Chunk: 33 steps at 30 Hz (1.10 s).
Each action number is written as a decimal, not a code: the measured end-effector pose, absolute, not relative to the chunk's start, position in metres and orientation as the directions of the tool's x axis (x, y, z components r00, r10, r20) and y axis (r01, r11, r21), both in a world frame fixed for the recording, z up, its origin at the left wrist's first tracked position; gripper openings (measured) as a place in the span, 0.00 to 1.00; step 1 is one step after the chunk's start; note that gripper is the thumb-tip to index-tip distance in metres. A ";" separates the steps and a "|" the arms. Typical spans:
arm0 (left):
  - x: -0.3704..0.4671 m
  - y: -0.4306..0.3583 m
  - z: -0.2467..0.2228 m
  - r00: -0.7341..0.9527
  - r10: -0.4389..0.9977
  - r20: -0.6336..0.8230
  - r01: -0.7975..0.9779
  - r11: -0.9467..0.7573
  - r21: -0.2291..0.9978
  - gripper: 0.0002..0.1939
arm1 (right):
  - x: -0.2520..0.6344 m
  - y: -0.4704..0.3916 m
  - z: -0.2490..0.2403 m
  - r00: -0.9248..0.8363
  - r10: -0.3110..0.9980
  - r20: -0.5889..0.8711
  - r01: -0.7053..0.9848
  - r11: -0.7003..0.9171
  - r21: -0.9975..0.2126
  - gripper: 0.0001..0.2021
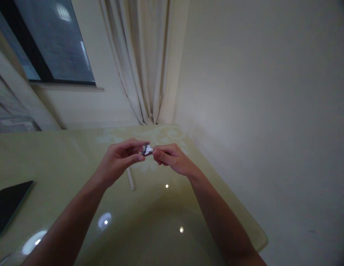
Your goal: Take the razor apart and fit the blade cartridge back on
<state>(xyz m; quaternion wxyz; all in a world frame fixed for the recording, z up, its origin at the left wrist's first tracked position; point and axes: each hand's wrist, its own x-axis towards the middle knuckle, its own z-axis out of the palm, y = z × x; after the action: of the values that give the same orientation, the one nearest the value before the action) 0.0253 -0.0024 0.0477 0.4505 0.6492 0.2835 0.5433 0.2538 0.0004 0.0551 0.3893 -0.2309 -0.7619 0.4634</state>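
A small shiny silver piece (148,150) with a dark left edge is held up between my two hands, above the table; its exact kind is too small to make out. My left hand (120,157) has its thumb and fingertips closed about the dark left edge. From the other side, my right hand (172,157) pinches the narrow right end between thumb and fingers, which hide part of it. Below my left hand, a thin white stick (131,180) lies on the table, its far end hidden behind the hand.
The glossy yellowish table (149,207) reflects several lights. A dark flat tablet-like object (11,205) lies at its left. A bare wall (266,111) runs along the right side. Behind stand a curtain (147,62) and a window (61,40).
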 end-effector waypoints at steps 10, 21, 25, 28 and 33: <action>0.025 -0.007 0.054 0.216 0.845 0.490 -0.025 -0.497 0.868 0.19 | 0.256 -0.001 0.058 -0.613 0.711 0.345 0.058 0.476 -0.878 0.28; 0.018 -0.005 0.054 0.285 0.807 0.517 0.106 -0.563 0.820 0.18 | 0.258 -0.001 0.055 -0.633 0.693 0.345 0.071 0.497 -0.865 0.23; 0.013 -0.005 0.058 0.322 0.772 0.548 0.163 -0.616 0.771 0.19 | 0.257 0.001 0.055 -0.620 0.703 0.349 0.056 0.484 -0.873 0.23; 0.012 -0.005 0.058 0.338 0.750 0.569 0.149 -0.640 0.754 0.19 | 0.258 0.000 0.056 -0.611 0.704 0.362 0.029 0.477 -0.879 0.23; 0.016 -0.007 0.055 0.358 0.743 0.565 0.119 -0.637 0.762 0.25 | 0.259 0.000 0.056 -0.598 0.719 0.353 0.037 0.465 -0.885 0.23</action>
<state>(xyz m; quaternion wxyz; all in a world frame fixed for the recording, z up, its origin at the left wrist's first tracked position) 0.0158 -0.0067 0.0553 0.3183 0.7601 0.2835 0.4904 0.2587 -0.0005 0.0558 0.3747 -0.2458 -0.7693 0.4553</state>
